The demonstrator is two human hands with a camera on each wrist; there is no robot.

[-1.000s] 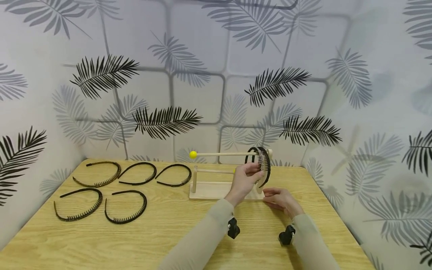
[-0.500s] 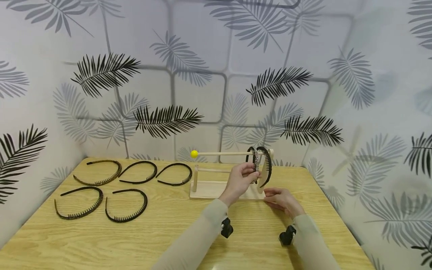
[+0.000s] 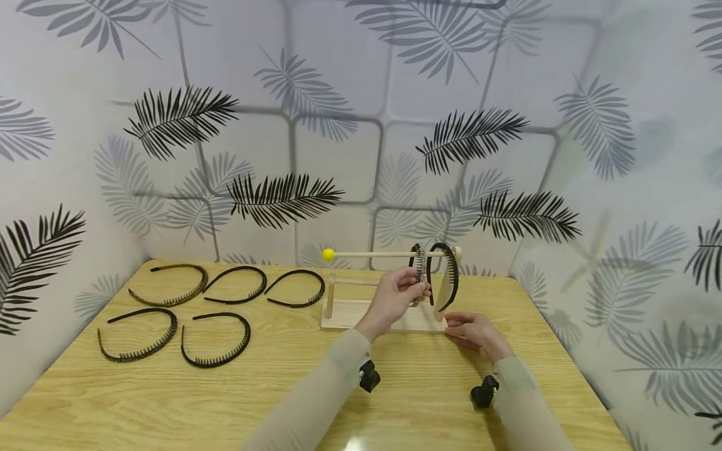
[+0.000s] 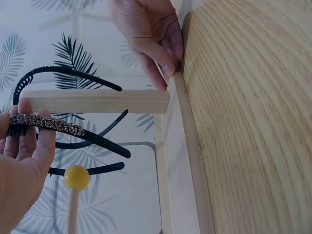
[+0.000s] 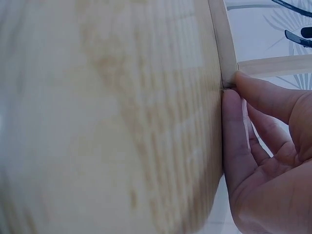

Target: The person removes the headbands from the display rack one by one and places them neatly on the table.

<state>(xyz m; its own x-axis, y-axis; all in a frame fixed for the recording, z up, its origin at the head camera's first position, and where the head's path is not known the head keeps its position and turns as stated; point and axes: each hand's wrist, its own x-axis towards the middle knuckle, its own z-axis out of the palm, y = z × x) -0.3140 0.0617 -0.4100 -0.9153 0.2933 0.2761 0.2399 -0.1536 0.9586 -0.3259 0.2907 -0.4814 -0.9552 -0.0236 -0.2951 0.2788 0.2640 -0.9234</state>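
Note:
My left hand (image 3: 389,300) pinches a headband with a glittery, stone-covered band (image 4: 48,123), which hangs over the upper rod (image 3: 372,255) of a wooden display rack (image 3: 338,315). A black toothed headband (image 3: 453,279) hangs apart from it, at the rod's right end by the rack's upright. At the base's right front corner, my right hand (image 3: 476,332) grips the wood between thumb and fingers; the right wrist view shows the thumb (image 5: 263,95) on the base's edge. The left wrist view shows the headband's ends pointing toward the base.
Several dark headbands lie on the table's left, among them a brown one (image 3: 169,303) at the back and a black one (image 3: 220,362) in front. A yellow ball (image 3: 328,255) caps the upper rod's left end. A lower rod (image 3: 355,282) runs beneath. A patterned wall stands close behind.
My left hand has moved left along the upper rod with the glittery headband, opening a gap from the black headband at the right end. The right hand has stayed at the base corner.

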